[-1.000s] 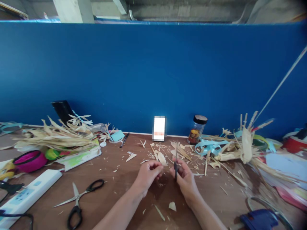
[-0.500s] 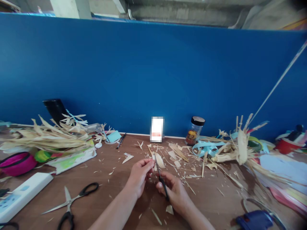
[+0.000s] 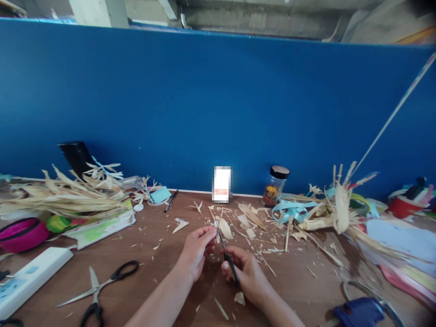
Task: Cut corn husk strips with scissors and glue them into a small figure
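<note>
My left hand (image 3: 200, 247), its thumb and fingertips pinched together, holds a small pale piece of corn husk that is mostly hidden by the fingers. My right hand (image 3: 243, 268) grips a pair of scissors (image 3: 230, 265) by the black handles. Their blades look nearly closed and point away from me, the tips beside my left fingertips. Just beyond lies a broad husk piece (image 3: 225, 228) among scattered scraps. A second pair of scissors (image 3: 96, 288) rests with spread blades on the brown table (image 3: 153, 281), left of my left forearm.
A husk pile (image 3: 68, 197), a pink pouch (image 3: 23, 234) and a white power strip (image 3: 32, 279) occupy the left. Toward the back right stand a black-lidded jar (image 3: 273, 186), blue ribbon (image 3: 293, 210) and a husk bundle (image 3: 341, 209). A blue glue gun (image 3: 359, 312) lies front right.
The view has shifted very slightly. The scissor blades in my right hand have edged left, closer to my left fingertips. Both hands keep their grip.
</note>
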The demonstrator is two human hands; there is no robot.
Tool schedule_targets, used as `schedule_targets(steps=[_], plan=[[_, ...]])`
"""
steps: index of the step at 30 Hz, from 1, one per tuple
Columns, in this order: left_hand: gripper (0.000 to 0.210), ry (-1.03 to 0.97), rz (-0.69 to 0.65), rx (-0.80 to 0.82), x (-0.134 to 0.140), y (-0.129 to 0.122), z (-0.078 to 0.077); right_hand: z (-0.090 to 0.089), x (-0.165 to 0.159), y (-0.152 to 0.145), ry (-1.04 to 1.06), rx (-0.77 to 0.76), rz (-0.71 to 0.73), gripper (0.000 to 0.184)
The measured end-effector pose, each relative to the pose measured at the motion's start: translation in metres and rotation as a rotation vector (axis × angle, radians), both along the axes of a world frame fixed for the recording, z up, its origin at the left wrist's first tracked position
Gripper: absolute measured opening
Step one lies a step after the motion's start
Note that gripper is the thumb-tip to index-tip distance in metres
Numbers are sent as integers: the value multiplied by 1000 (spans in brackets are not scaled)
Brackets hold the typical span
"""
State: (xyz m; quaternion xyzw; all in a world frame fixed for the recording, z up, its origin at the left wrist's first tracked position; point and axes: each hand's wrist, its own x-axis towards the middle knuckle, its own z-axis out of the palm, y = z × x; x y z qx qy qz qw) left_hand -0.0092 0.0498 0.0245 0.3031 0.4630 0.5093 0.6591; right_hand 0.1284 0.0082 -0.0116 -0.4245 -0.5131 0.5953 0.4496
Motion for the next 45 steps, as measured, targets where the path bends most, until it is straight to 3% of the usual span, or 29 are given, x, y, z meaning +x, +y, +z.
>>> schedule_targets(steps=[17, 45], plan=[[21, -37, 26, -18, 0, 1, 1, 2, 1, 1, -5, 44, 43, 35], [19, -15, 11, -16, -2, -1, 3, 0, 0, 3, -38, -18, 14, 41]])
